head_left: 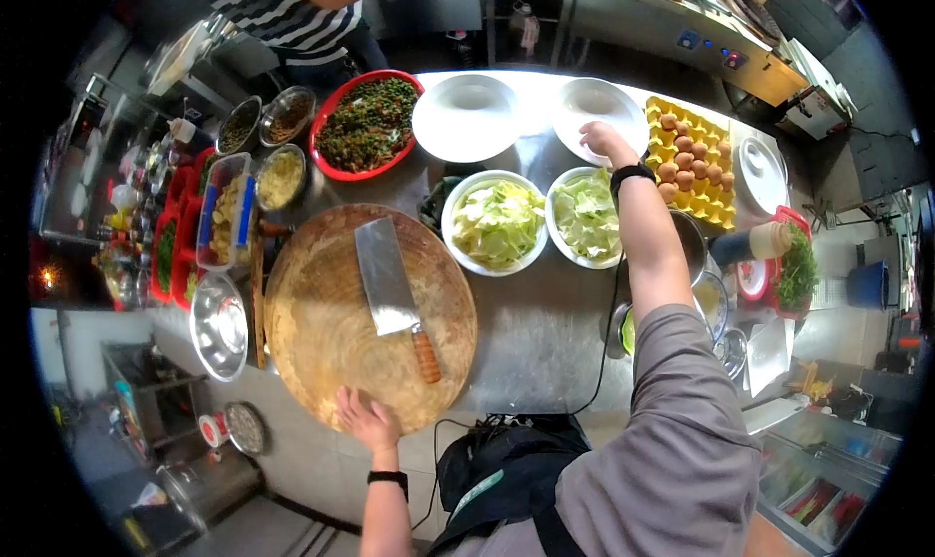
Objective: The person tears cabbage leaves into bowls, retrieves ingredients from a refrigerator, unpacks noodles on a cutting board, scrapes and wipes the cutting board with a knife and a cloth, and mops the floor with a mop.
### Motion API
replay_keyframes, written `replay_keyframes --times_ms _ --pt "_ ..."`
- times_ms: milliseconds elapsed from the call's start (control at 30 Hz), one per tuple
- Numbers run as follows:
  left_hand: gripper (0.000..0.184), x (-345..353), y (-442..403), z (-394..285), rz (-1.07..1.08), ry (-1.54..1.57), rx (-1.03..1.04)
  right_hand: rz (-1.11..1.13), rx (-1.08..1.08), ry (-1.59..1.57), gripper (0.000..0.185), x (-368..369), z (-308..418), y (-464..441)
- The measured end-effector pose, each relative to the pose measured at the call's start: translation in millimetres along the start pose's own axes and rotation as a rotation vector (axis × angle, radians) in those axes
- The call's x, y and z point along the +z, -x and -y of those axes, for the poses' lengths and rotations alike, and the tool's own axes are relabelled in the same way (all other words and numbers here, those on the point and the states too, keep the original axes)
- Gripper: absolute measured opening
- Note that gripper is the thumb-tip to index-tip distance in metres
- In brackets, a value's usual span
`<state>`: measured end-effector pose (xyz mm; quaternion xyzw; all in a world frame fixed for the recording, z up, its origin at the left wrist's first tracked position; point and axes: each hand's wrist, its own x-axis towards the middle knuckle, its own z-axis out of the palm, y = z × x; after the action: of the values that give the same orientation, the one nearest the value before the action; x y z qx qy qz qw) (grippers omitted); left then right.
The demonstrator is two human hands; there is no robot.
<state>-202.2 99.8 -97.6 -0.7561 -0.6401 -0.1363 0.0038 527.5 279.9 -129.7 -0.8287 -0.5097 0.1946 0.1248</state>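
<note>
My left hand (pixel 366 420) rests with fingers apart on the lower edge of the round wooden chopping board (pixel 302 304). On that board lies a cleaver (pixel 386 277) with a wooden handle, untouched. My right hand (pixel 608 144) reaches over the lower right part of a white plate (pixel 596 104); its fingers look bent, and whether they touch or hold anything cannot be made out. Just below it, a white bowl of chopped cabbage (pixel 584 216) is partly behind my forearm. A second bowl of cabbage (pixel 495 221) stands to its left, under another white plate (pixel 466 119).
A red basin (pixel 364 126) of chopped greens sits at the back left, near metal bowls (pixel 282 177). Yellow trays with eggs (pixel 690 163) stand right of my right hand. A person in a striped shirt (pixel 282 17) is across the table. A cable (pixel 606 333) crosses the table.
</note>
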Motion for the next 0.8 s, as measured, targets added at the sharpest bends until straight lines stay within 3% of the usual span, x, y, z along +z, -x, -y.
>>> replay_keyframes --times_ms 67,133,200,233,333,400,467,500,600,633,667,800 --pt "0.043 -0.9 0.7 -0.8 0.003 0.001 -0.001 0.189 0.182 -0.177 0.032 -32.6 16.5 5.9" --pt "0.043 -0.6 0.3 -0.5 0.001 0.002 -0.001 0.144 0.261 -0.300 0.030 -32.5 9.7 4.4" --pt "0.043 2.9 1.0 3.3 -0.012 0.000 0.019 0.106 -0.093 0.547 0.028 -0.6 -33.3 -27.9" --pt "0.043 3.2 1.1 3.3 -0.014 0.001 0.019 0.105 -0.093 0.547 0.028 -0.2 -37.5 -26.7" --pt "0.043 3.1 1.5 3.1 -0.018 -0.009 0.018 0.065 0.045 0.190 0.027 6.3 -41.5 -10.2" --pt "0.043 3.0 1.7 2.9 -0.028 -0.014 0.020 0.209 -0.028 0.234 0.027 -36.6 16.0 20.6" --pt "0.043 2.2 2.0 2.8 -0.025 -0.026 0.020 0.106 0.394 -0.746 0.019 -45.1 9.8 12.7" --pt "0.044 1.8 2.4 2.5 -0.021 -0.039 0.021 0.105 0.396 -0.745 0.019 -44.4 4.2 10.3" --pt "0.044 2.1 1.5 3.6 -0.007 -0.034 0.014 -0.158 0.153 -0.116 0.018 -25.9 -9.5 2.3" --pt "0.044 2.9 0.8 3.5 -0.010 -0.035 0.014 -0.134 0.081 0.090 0.023 -19.5 -11.3 -0.1" --pt "0.043 3.1 0.8 3.0 -0.013 -0.019 0.007 -0.134 0.079 0.088 0.023 -18.8 -9.3 -1.7" --pt "0.043 3.1 3.4 4.0 -0.007 -0.003 -0.001 0.212 0.070 0.318 0.026 -11.8 -1.8 -0.9"
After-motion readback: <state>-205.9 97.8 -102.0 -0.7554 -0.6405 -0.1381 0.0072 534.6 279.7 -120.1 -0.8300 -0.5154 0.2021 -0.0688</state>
